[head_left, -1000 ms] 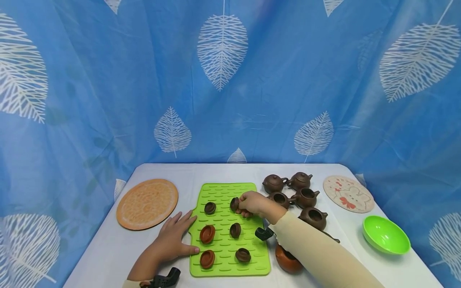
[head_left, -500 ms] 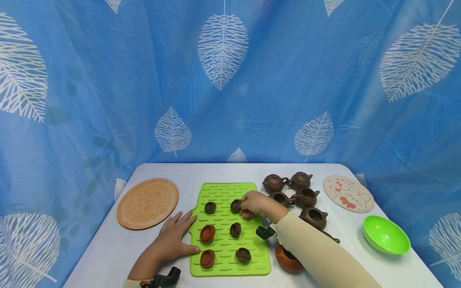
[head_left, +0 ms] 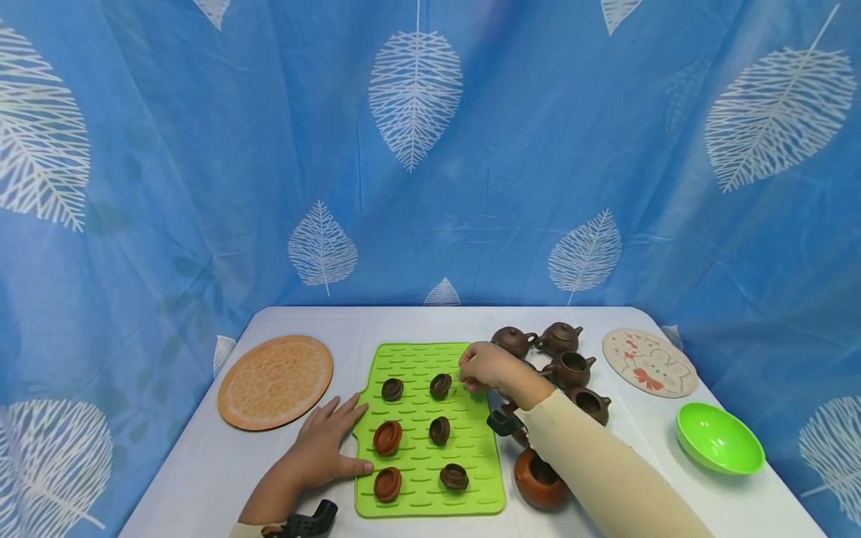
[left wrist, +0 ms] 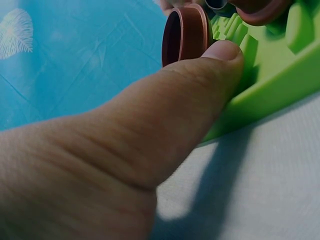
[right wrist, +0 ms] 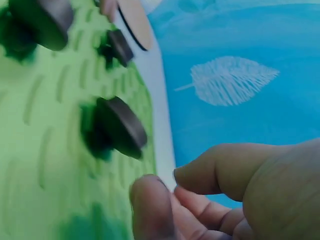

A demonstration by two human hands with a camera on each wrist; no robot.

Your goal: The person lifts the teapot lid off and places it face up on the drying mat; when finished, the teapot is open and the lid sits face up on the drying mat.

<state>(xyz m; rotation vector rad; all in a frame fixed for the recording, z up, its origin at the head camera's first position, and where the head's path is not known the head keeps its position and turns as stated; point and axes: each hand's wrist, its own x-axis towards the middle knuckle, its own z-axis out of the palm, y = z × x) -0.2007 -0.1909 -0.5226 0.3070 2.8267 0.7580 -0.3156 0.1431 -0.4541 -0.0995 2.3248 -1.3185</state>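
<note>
Several dark brown teapot lids lie upside down on a green ridged mat (head_left: 417, 359), along with two red-brown lids (head_left: 387, 437). My right hand (head_left: 496, 370) hovers at the mat's right edge, just right of the far dark lid (head_left: 440, 385). In the right wrist view its thumb and fingers are bent loosely with nothing between them, and that dark lid (right wrist: 122, 127) stands apart from them. My left hand (head_left: 319, 448) lies with fingers spread at the mat's left edge. Its thumb (left wrist: 220, 62) reaches onto the mat beside a red-brown lid (left wrist: 187, 37) in the left wrist view.
Right of the mat stand dark teapots, some lidded (head_left: 560, 338), some without lids (head_left: 572, 370), and an open red-brown teapot (head_left: 540, 482). My right forearm covers part of them. A green bowl (head_left: 720, 437) and rabbit-print mat (head_left: 651, 362) lie far right, an orange round mat (head_left: 276, 382) left.
My right hand has let go of the far dark lid and drawn back right and slightly away from me. The lid stays on the mat. My left hand has not moved.
</note>
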